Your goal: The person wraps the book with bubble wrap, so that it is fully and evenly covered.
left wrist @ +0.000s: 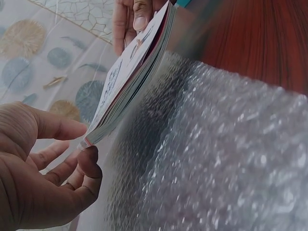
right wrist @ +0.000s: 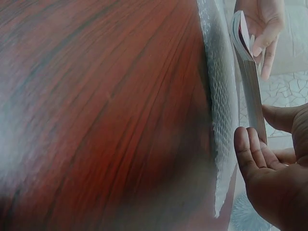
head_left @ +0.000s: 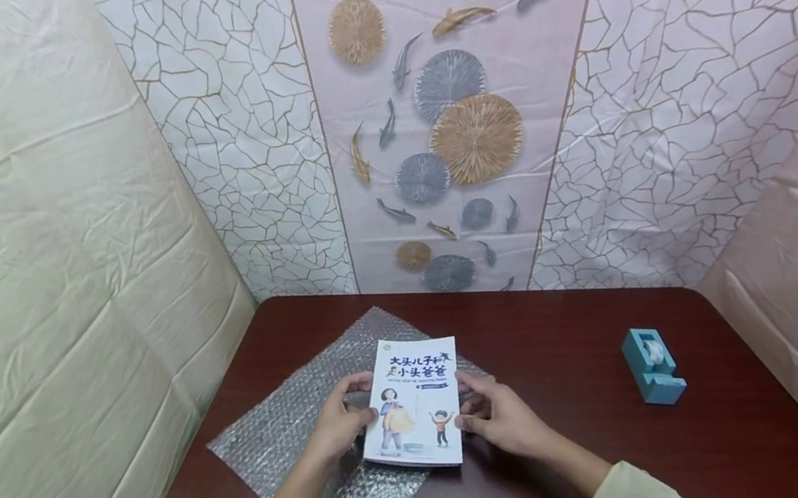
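A white paperback book with cartoon figures and large dark lettering on its cover is held up above a sheet of bubble wrap. My left hand pinches the book's left edge, thumb on the cover and fingers beneath. On the opposite edge my right hand grips it the same way. In the left wrist view the book is raised off the bubble wrap, its page edges showing. The right wrist view shows the fingers under the book and the thumb on top.
A teal tape dispenser with a roll of tape stands on the right of the dark red-brown table. Behind the table hangs a patterned cloth; pale padded fabric lines the left side.
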Available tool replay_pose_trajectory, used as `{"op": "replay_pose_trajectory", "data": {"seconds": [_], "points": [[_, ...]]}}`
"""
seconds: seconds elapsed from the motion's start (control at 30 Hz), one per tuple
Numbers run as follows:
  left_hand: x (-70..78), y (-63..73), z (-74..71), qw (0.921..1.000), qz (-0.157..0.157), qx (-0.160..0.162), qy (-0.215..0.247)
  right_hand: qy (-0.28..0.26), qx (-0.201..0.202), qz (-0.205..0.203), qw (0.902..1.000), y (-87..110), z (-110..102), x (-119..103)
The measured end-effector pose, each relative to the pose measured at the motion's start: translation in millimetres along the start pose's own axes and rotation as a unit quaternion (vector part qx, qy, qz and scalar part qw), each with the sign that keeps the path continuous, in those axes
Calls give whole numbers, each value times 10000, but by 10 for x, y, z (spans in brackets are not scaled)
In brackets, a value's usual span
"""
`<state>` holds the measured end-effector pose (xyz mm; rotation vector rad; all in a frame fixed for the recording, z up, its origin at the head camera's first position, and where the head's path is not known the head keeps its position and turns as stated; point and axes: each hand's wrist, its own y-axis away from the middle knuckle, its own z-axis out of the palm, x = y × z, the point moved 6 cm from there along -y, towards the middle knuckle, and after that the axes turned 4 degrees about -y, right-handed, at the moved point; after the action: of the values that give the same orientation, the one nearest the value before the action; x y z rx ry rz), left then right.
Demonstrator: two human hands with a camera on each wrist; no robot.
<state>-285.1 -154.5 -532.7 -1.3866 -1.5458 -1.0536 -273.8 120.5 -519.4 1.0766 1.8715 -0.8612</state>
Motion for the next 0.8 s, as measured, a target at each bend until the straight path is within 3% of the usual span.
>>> {"op": "replay_pose_trajectory", "data": {"seconds": [0.23,0.43,0.8], "points": [[-7,39,-132,9999,122,36,-21,165,-31,-115,9998,-48,106,-24],[-85,63,-226,9999,-88,104,-71,-3,-146,-168,9998,-81,216,-46],[-155,65,-393,9996,-88,205,-154,-79,-138,-441,9989,-144,372,-111]]}}
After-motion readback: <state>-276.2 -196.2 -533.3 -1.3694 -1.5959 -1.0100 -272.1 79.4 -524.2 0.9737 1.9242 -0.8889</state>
